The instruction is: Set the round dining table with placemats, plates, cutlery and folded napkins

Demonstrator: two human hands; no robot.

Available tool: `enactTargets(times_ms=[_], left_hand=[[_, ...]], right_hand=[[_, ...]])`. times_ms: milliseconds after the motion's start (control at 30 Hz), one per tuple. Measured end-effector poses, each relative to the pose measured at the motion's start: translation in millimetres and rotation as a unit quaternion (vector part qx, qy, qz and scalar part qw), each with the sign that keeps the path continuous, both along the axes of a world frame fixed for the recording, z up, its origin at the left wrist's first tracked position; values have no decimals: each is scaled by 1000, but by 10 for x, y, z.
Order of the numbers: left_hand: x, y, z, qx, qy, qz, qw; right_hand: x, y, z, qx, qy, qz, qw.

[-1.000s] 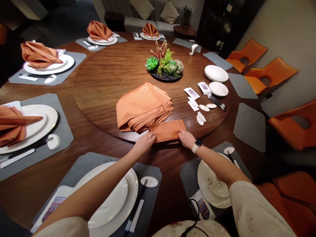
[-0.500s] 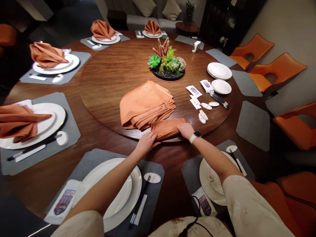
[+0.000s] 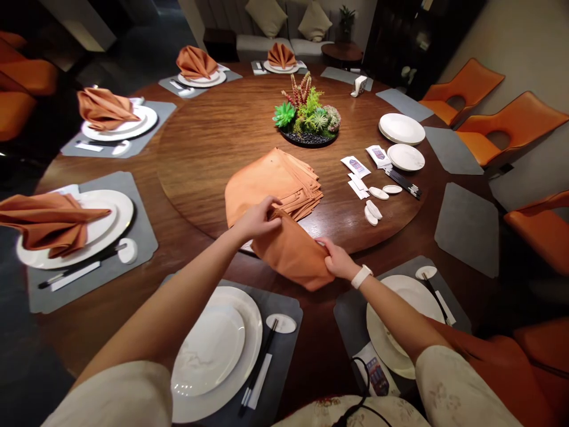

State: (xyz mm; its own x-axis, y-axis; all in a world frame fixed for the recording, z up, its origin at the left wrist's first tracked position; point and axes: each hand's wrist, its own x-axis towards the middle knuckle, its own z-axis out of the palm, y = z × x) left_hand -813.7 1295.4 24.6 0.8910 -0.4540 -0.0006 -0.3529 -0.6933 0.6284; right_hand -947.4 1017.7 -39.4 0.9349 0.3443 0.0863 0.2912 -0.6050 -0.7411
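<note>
An orange cloth napkin (image 3: 291, 252) hangs between my two hands above the near edge of the turntable. My left hand (image 3: 260, 220) pinches its upper left end. At the lower right end, my right hand (image 3: 338, 261) is closed on the cloth. Just behind lies a stack of orange napkins (image 3: 267, 178), fanned at its right side and partly covered by my left hand and the held napkin. Below my left forearm sits a white plate (image 3: 208, 344) on a larger one, with chopsticks (image 3: 258, 367) beside it.
A succulent arrangement (image 3: 309, 115) stands mid-table. On the right are stacked plates (image 3: 401, 128), wrapped packets (image 3: 355, 166), chopsticks (image 3: 402, 182) and small white rests (image 3: 379, 193). Folded napkins top the left settings (image 3: 109, 111). Orange chairs (image 3: 511, 127) line the right side.
The folded napkin that lay flat at the turntable's edge is now lifted and tilted, showing a broad face. My right hand has moved down and towards me; my left hand has gone up.
</note>
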Motion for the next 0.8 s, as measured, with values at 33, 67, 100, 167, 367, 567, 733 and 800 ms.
enactTargets(times_ms=[33,67,100,167,367,567,733,800], left_hand=[[75,-73,-15,9,10,-9,1000],[135,-158,-66,20,23,-20,999],[177,-250,-147,31,37,-34,998],[208,-435,-353,51,58,-56,995],[-62,-763,-802,33,-102,-21,994],[-427,-725,-1088,61,-211,-208,953],[-505,-564,-1261,82,-201,-227,949],[-524,-520,-1269,89,-185,-224,953]], right_hand=[[-99,56,-37,25,4,9,1000],[-189,102,-76,39,14,18,999],[-265,135,-117,38,31,25,999],[-367,161,-205,11,79,21,997],[-348,42,-432,32,191,-104,975],[-210,-65,-501,238,331,-144,902],[-74,-140,-375,338,416,-112,837],[1,-110,-291,345,401,-72,846]])
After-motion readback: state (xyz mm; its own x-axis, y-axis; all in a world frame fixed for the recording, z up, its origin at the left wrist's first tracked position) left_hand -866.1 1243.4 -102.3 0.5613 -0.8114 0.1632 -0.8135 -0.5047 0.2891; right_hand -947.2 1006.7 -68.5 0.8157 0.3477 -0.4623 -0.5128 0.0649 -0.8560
